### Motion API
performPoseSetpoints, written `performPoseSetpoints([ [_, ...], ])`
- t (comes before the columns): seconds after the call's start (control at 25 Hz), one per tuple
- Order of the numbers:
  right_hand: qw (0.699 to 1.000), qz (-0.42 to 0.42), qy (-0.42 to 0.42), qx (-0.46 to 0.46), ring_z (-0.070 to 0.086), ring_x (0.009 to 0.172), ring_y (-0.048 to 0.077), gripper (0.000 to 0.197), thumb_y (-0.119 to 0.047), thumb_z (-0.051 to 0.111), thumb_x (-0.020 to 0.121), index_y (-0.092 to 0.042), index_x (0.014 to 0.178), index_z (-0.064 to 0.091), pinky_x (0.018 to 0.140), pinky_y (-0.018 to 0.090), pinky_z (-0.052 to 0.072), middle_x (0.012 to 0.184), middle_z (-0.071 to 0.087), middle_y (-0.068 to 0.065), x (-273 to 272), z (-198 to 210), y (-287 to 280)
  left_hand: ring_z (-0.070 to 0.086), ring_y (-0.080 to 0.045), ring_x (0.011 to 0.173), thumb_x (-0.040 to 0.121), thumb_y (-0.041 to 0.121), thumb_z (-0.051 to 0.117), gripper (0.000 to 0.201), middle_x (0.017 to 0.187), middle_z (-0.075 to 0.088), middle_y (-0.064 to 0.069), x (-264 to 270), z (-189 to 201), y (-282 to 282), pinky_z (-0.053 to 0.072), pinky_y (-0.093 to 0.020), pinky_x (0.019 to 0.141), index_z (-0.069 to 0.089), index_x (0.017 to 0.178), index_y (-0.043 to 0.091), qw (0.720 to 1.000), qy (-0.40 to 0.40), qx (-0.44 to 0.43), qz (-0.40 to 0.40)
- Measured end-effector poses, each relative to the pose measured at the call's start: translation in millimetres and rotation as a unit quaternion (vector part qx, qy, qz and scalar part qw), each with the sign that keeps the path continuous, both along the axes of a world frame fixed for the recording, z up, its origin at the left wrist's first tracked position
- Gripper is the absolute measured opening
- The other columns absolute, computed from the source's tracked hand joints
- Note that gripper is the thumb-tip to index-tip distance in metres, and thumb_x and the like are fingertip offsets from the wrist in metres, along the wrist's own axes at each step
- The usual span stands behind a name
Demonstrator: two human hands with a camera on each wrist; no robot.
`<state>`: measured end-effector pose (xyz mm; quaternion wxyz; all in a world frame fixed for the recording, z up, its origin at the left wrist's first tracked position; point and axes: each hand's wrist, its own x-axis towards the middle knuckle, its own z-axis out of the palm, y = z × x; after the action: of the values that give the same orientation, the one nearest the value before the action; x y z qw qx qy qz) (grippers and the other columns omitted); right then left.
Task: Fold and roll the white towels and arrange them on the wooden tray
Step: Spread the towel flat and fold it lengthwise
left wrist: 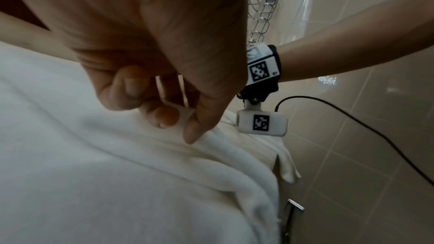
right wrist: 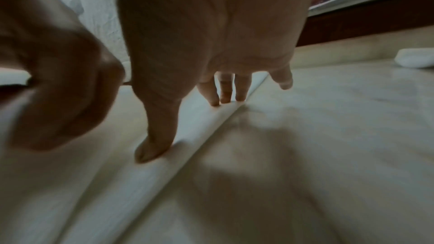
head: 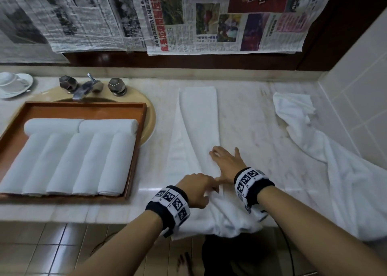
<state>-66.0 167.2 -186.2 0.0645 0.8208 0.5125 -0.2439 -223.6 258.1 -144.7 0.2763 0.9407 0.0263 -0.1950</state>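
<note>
Head view: folded towel [head: 199, 116] lay lengthwise on counter [head: 251, 112], right of wooden tray [head: 138, 150].
Right hand [head: 227, 163]: spread flat, pressed on towel.
Left hand [head: 196, 189]: pinched towel's near end.

The towel [head: 199, 116] spread mid-tabletop is soft, matt white terry cloth, like the rolled towels [head: 69, 160] in the smooth orange-brown wooden tray [head: 83, 106]. The tabletop [head: 251, 129] is polished, glossy pale marble. Crinkled matt newspaper [head: 209, 17] hangs above its far edge, by a shiny metal tap [head: 85, 88].
</note>
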Motion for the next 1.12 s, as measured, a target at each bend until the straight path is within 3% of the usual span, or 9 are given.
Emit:
performPoseSetpoints([
  [0.08, 1.0, -0.001, 0.005, -0.021, -0.004, 0.149, 0.018, 0.11, -0.06, 0.07, 0.074, -0.018, 0.154, 0.008, 0.113, 0.066, -0.002, 0.16, 0.0, -0.005, -1.1, -2.9, -5.3, 0.061, -0.019, 0.086, 0.075, 0.012, 0.059, 0.025, 0.096, 0.069, 0.005, -9.3, -2.0, 1.2, 0.049, -0.032, 0.074, 0.069, 0.095, 0.023, 1.0, -0.013, -0.012, 0.002],
  [0.16, 1.0, -0.005, -0.003, -0.005, -0.007, 0.149, 0.02, 0.106, -0.057, 0.071, 0.075, -0.019, 0.154, 0.011, 0.113, 0.064, -0.002, 0.161, 0.0, -0.005, -4.7, -3.9, -9.0, 0.059, -0.016, 0.079, 0.072, 0.013, 0.059, 0.024, 0.088, 0.068, 0.008, -27.4, -7.4, 22.2, 0.045, -0.026, 0.07, 0.07, 0.089, 0.025, 0.998, -0.009, 0.019, 0.054],
  [0.24, 0.999, -0.014, -0.008, 0.035, 0.009, 0.146, 0.02, 0.091, -0.049, 0.073, 0.077, -0.022, 0.15, 0.026, 0.115, 0.056, 0.01, 0.155, 0.017, -0.002, -11.9, -5.2, -12.4, 0.054, -0.013, 0.076, 0.072, 0.012, 0.057, 0.026, 0.088, 0.065, 0.01, -49.0, -14.6, 37.7, 0.039, -0.023, 0.07, 0.069, 0.092, 0.025, 0.995, 0.012, 0.035, 0.094],
  [0.32, 0.996, -0.034, 0.001, 0.082, 0.029, 0.135, 0.018, 0.073, -0.04, 0.075, 0.078, -0.024, 0.14, 0.04, 0.108, 0.043, 0.026, 0.141, 0.034, -0.004, -19.3, -6.1, -16.0, 0.056, -0.013, 0.087, 0.073, 0.013, 0.057, 0.036, 0.104, 0.066, 0.011, -58.8, -14.7, 28.6, 0.041, -0.026, 0.075, 0.067, 0.105, 0.027, 0.998, -0.003, 0.016, 0.057],
  [0.44, 0.994, -0.055, 0.014, 0.092, 0.033, 0.131, 0.016, 0.063, -0.031, 0.073, 0.082, -0.024, 0.137, 0.044, 0.103, 0.039, 0.031, 0.137, 0.039, -0.005, -27.1, -5.2, -19.0, 0.059, -0.012, 0.098, 0.075, 0.019, 0.06, 0.041, 0.114, 0.065, 0.011, -62.7, -17.7, -9.9, 0.048, -0.031, 0.084, 0.065, 0.114, 0.029, 0.999, -0.014, -0.02, -0.024],
  [0.64, 0.992, -0.085, 0.027, 0.089, 0.031, 0.135, 0.014, 0.062, -0.021, 0.067, 0.088, -0.023, 0.143, 0.039, 0.106, 0.042, 0.03, 0.142, 0.034, -0.005, -37.8, -8.9, -23.8, 0.063, -0.008, 0.069, 0.071, 0.021, 0.057, 0.018, 0.084, 0.069, 0.01, -99.0, -27.9, 15.3, 0.053, -0.029, 0.067, 0.07, 0.082, 0.027, 0.994, -0.055, -0.072, 0.067],
  [0.76, 0.989, -0.106, 0.047, 0.087, 0.027, 0.139, 0.012, 0.061, -0.017, 0.061, 0.093, -0.025, 0.147, 0.034, 0.109, 0.043, 0.027, 0.151, 0.026, -0.006, -41.5, -8.4, -29.1, 0.063, -0.004, 0.071, 0.071, 0.013, 0.057, 0.016, 0.08, 0.066, 0.013, -121.8, -32.8, 28.2, 0.054, -0.031, 0.064, 0.068, 0.073, 0.025, 0.985, -0.076, -0.112, 0.108],
  [0.92, 0.985, -0.123, 0.087, 0.079, 0.014, 0.145, 0.009, 0.063, -0.018, 0.055, 0.096, -0.027, 0.151, 0.026, 0.117, 0.044, 0.016, 0.159, 0.013, -0.008, -43.1, -4.8, -32.6, 0.059, -0.008, 0.058, 0.071, 0.014, 0.069, 0.008, 0.066, 0.064, 0.006, -124.4, -38.1, 7.1, 0.056, -0.035, 0.06, 0.063, 0.065, 0.015, 0.943, -0.044, -0.185, 0.274],
  [1.12, 0.989, -0.13, 0.069, 0.024, -0.003, 0.148, 0.012, 0.065, -0.019, 0.047, 0.097, -0.029, 0.154, 0.016, 0.117, 0.055, 0.001, 0.161, -0.001, -0.011, -52.8, -1.3, -36.6, 0.058, -0.015, 0.062, 0.064, 0.009, 0.087, 0.044, 0.09, 0.06, 0.0, -132.8, -46.9, -0.8, 0.047, -0.017, 0.049, 0.057, 0.097, 0.016, 0.849, -0.05, -0.212, 0.481],
])
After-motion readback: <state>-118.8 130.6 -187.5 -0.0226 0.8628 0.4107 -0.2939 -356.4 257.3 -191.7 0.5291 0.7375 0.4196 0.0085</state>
